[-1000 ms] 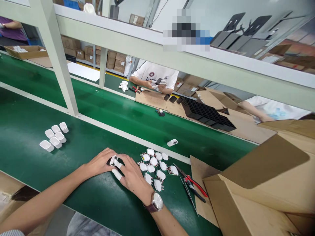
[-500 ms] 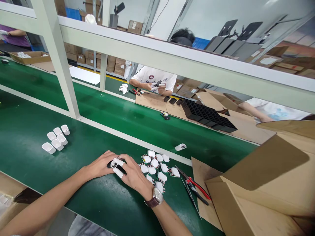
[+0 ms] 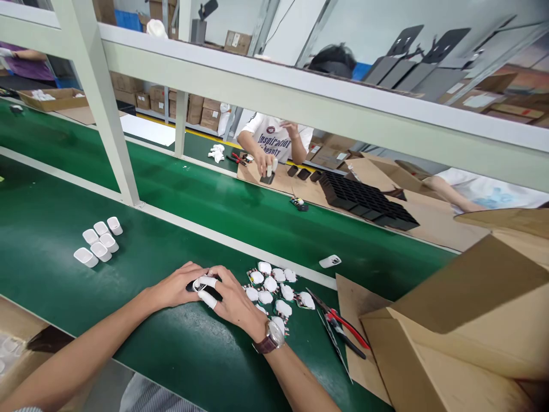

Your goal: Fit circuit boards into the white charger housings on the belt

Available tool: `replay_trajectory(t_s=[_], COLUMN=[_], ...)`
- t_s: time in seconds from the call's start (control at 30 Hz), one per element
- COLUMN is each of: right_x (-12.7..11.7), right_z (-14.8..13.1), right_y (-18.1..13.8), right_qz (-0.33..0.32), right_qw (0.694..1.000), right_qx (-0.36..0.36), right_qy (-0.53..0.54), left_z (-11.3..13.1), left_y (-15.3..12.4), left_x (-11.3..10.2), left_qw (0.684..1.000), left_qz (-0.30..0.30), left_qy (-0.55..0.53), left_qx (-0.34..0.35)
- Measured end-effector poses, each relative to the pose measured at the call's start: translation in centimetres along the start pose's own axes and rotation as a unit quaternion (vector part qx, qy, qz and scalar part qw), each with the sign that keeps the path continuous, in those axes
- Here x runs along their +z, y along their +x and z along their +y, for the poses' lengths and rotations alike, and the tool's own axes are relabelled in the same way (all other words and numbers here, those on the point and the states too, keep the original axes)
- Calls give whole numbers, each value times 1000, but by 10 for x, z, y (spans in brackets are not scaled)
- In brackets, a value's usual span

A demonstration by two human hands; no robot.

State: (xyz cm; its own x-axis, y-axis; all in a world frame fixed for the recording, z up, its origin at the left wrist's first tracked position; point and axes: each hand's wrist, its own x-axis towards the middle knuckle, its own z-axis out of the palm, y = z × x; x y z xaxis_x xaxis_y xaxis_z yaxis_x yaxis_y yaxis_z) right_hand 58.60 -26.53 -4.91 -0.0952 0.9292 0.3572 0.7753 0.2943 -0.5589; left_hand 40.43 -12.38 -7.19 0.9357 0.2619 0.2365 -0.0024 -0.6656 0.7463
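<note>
My left hand (image 3: 179,286) and my right hand (image 3: 234,297) are closed together around a small white plastic housing (image 3: 199,282) with black parts, low over the green bench. White finger cots cover the right thumb and index finger. The fingers hide much of the housing, and I cannot make out its far side. Just right of my right hand lie several green circuit boards topped with white pads (image 3: 270,284). Off to the left of my left hand, several white plastic casings (image 3: 86,257) stand with their hollow ends up.
Red-and-black pliers (image 3: 349,327) and long thin tweezers (image 3: 334,346) lie beside a cardboard box (image 3: 412,355) at right. A white metal post (image 3: 109,114) and rail cross ahead. A white casing (image 3: 330,261) rides the green belt. Opposite, a co-worker (image 3: 274,137) sits near black trays (image 3: 364,197).
My hands stay nearly still around the housing. The white casing and a small black part on the belt have shifted right. The co-worker opposite has lowered one hand to the table and raised the other.
</note>
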Motion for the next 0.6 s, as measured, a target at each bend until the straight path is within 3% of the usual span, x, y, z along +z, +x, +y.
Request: replay_trajectory(t_s=[0.13, 0.3, 0.43, 0.5, 0.6], right_x=[-4, -11, -32, -44, -50], right_z=[8, 22, 27, 23, 10], right_y=[-10, -30, -46, -54, -66], right_qz=[106, 152, 207, 184, 73], right_qw=[993, 986, 974, 977, 984], right_qx=[38, 38, 39, 39, 45], right_qy=[40, -47, -79, -101, -157], left_z=[0, 3, 10, 11, 6], left_y=[-10, -8, -6, -3, 21], left_x=[1, 6, 8, 2, -14], left_qw=[996, 983, 975, 978, 983], left_qz=[61, 86, 105, 94, 82], left_qy=[49, 150, 171, 162, 142], left_qx=[-32, 66, 93, 89, 87])
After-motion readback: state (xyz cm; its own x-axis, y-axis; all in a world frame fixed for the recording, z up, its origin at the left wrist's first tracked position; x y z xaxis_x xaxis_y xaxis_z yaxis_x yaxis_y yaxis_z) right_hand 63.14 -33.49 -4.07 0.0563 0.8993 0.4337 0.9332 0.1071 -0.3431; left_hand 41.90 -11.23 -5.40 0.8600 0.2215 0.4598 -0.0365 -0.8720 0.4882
